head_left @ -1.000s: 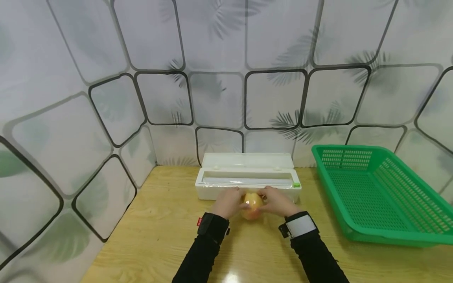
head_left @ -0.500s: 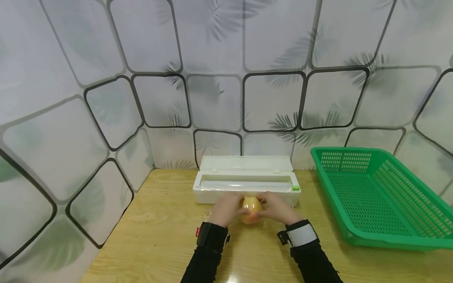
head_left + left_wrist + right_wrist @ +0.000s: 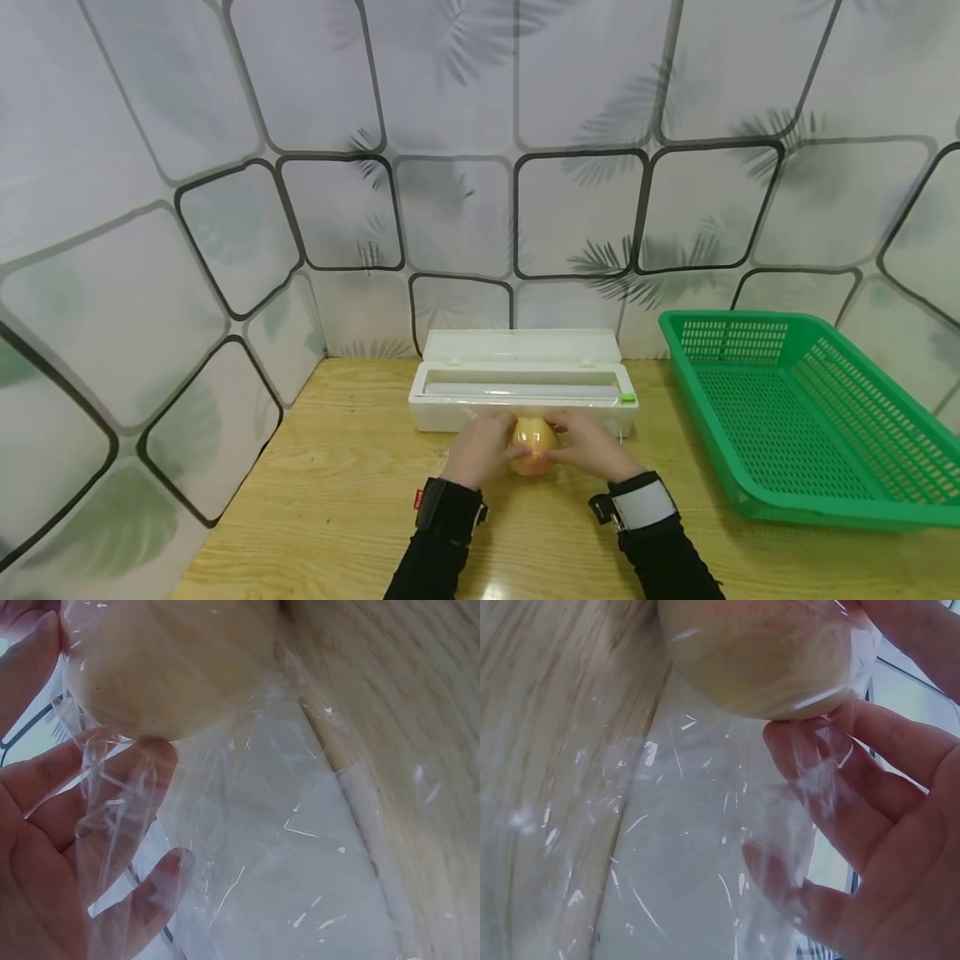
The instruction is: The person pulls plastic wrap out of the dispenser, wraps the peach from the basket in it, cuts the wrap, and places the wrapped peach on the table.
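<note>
The step in hand is seemingly wrapping the fruit (image 3: 534, 440), which is sitting between the fingers of both hands, just in front of a white box (image 3: 442, 417). The clear film (image 3: 232, 769) is creasing loosely across the fingers, so doing this well is probably calling for drawing it taut from both sides evenly, smoothing outward from the fingertips and pressing lightly, since hard pinching could be bruising the fruit or tearing the film.

The left hand (image 3: 480, 448) and right hand (image 3: 588, 448) are mirroring each other, palms facing inward. Both are pinching the film-covered fruit, thumbs lying on its near side and other fingers curling round toward the box; in each wrist view one finger is standing apart from it. Whether the fruit is touching the tabletop (image 3: 352, 483) beneath the fingers, the pictures are not showing clearly.
</note>
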Demonstrator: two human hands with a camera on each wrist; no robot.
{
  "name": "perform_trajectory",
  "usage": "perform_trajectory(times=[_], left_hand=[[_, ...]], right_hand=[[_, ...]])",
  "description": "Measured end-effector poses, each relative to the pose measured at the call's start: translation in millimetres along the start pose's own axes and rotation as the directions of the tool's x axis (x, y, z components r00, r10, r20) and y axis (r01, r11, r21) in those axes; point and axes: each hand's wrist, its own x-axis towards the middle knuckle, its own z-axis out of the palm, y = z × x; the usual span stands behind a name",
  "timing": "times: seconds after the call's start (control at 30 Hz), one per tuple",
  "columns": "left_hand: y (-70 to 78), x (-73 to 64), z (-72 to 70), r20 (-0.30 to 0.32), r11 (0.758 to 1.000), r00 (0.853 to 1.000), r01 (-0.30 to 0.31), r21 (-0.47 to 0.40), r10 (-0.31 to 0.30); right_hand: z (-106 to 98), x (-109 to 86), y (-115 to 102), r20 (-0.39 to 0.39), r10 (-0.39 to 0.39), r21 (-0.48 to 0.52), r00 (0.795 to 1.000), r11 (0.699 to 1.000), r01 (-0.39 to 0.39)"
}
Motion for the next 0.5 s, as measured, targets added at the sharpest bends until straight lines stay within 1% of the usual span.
perform_trajectory(times=[0.1,0.2,0.27,0.3,0.37,0.43,0.5], left_hand=[[-0.1,-1.7,1.2,-0.008,1.000,1.000,-0.012,-0.015,0.012],[-0.7,-3.0,1.0,-0.013,0.999,1.000,-0.023,-0.031,0.022],[-0.8,-3.7,0.3,-0.010,0.999,1.000,-0.023,-0.041,0.022],[-0.9,-3.8,0.2,-0.009,0.999,1.000,-0.021,-0.041,0.021],[-0.9,-3.9,0.0,-0.008,0.999,1.000,-0.021,-0.040,0.020],[-0.7,-4.2,-0.3,-0.001,0.999,1.000,-0.013,-0.040,0.013],[-0.3,-4.6,-0.7,-0.001,0.999,1.000,-0.012,-0.037,0.012]], right_hand=[[-1.4,-1.9,3.5,0.010,-0.022,0.034,1.000,0.999,0.021],[-7.6,-6.6,7.6,0.004,-0.002,0.108,1.000,0.994,0.002],[-14.4,-10.5,11.3,-0.047,0.031,0.143,0.998,0.989,-0.024],[-18.1,-12.5,13.8,-0.094,0.046,0.143,0.995,0.989,-0.033],[-25.6,-16.3,20.1,-0.203,0.083,0.129,0.976,0.990,-0.057],[-33.1,-19.8,27.4,-0.307,0.118,0.108,0.945,0.990,-0.088],[-38.8,-22.8,35.4,-0.380,0.159,0.083,0.911,0.987,-0.138]])
